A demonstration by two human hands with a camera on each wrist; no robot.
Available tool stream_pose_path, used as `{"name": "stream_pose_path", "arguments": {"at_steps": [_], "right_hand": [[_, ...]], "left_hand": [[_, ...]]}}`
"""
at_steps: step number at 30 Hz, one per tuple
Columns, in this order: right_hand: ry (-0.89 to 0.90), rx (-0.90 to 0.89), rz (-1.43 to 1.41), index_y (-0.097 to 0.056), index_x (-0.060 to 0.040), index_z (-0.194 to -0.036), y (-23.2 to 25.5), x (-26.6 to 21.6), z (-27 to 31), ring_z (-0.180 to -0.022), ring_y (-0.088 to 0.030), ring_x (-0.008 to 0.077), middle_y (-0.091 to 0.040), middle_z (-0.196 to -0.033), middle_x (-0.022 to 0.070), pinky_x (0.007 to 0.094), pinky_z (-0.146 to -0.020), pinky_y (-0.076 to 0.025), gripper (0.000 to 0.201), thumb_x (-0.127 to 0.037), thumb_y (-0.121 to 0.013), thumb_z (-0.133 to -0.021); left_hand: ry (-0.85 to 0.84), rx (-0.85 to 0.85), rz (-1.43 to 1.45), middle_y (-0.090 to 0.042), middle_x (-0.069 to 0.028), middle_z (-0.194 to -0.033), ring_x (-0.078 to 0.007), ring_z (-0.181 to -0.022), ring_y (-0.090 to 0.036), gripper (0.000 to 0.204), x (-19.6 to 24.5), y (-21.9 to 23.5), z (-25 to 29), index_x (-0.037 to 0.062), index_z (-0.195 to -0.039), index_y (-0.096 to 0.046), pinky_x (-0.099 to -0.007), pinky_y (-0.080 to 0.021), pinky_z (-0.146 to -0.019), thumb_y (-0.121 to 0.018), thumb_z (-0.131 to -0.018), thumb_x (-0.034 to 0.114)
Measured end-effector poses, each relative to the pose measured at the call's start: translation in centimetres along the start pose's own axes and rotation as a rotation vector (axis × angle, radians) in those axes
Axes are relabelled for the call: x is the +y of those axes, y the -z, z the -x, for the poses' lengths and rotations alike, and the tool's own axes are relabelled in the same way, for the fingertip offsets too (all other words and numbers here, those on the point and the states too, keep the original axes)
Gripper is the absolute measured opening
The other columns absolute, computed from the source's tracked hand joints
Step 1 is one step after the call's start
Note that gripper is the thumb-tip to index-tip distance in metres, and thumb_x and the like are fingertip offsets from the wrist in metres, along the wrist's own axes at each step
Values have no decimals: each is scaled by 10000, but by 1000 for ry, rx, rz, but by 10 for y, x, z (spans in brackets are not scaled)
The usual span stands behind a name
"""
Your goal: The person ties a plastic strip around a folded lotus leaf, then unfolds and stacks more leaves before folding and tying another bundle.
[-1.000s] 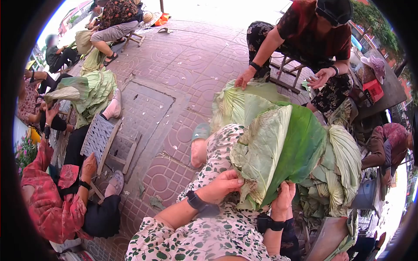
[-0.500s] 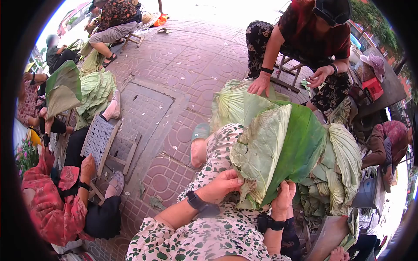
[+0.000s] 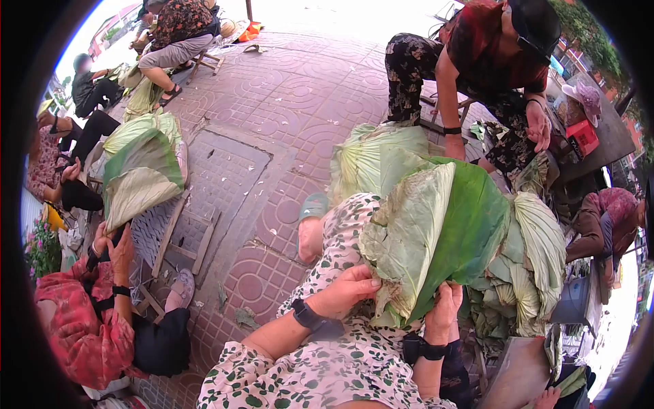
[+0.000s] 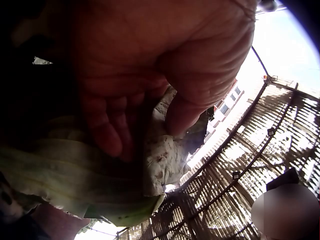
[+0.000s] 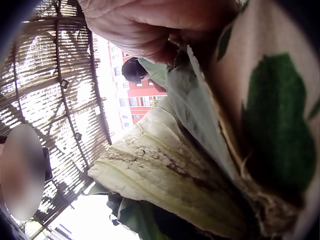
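Observation:
A large folded lotus leaf [image 3: 412,235] is spread over my lap in the head view, its pale veined half on the left and a dark green half on the right. My left hand [image 3: 351,290] pinches its near left edge between thumb and fingers. At the near right edge my right hand [image 3: 444,310] grips the green half. The left wrist view shows the left thumb [image 4: 185,114] against the crumpled pale leaf edge [image 4: 165,162]. In the right wrist view, a thin leaf edge [image 5: 192,100] runs up to the curled right fingers, whose tips are mostly hidden.
More folded leaves [image 3: 371,160] are stacked beyond my knees, and a heap of leaves [image 3: 538,252] stands at right. Opposite sits a person in dark floral trousers [image 3: 412,75]. To the left a person in red [image 3: 88,327] holds another leaf [image 3: 146,180]. A woven stool [image 3: 153,228] stands nearby.
My hands and leaf stay almost still. At left, the neighbour's leaf has swung up, then down to the right. The person opposite has leaned over, one hand lowered behind the stacked leaves.

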State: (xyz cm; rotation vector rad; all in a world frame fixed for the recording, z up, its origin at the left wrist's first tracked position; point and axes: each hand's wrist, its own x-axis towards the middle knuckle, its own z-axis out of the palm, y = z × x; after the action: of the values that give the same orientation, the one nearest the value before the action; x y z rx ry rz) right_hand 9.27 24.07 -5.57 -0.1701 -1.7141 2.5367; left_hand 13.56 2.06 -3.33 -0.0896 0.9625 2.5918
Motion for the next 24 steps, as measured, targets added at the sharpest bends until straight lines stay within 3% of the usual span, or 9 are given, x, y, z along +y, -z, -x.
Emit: {"name": "stream_pose_path", "arguments": {"at_steps": [7,24], "right_hand": [[4,-5,15,-504,11,-1132,-3,-3,0,-938,-558,141,-583,-1069,73,264,-843,-433,284,4,-440,-855],[13,-13,10,-489,14,-1132,2,2,-2,-930,-581,150,-593,-1058,89,277,-846,-458,271,-5,-434,-867]], "left_hand": [[-9,-12,5,-468,82,-708,-24,-573,-362,239,5,-4,2,10,-996,-584,-183,-271,-520,-591,-859,206],[-15,-8,4,-493,74,-722,-31,-581,-379,224,5,-6,2,25,-977,-592,-187,-280,-523,-592,-863,217]]}}
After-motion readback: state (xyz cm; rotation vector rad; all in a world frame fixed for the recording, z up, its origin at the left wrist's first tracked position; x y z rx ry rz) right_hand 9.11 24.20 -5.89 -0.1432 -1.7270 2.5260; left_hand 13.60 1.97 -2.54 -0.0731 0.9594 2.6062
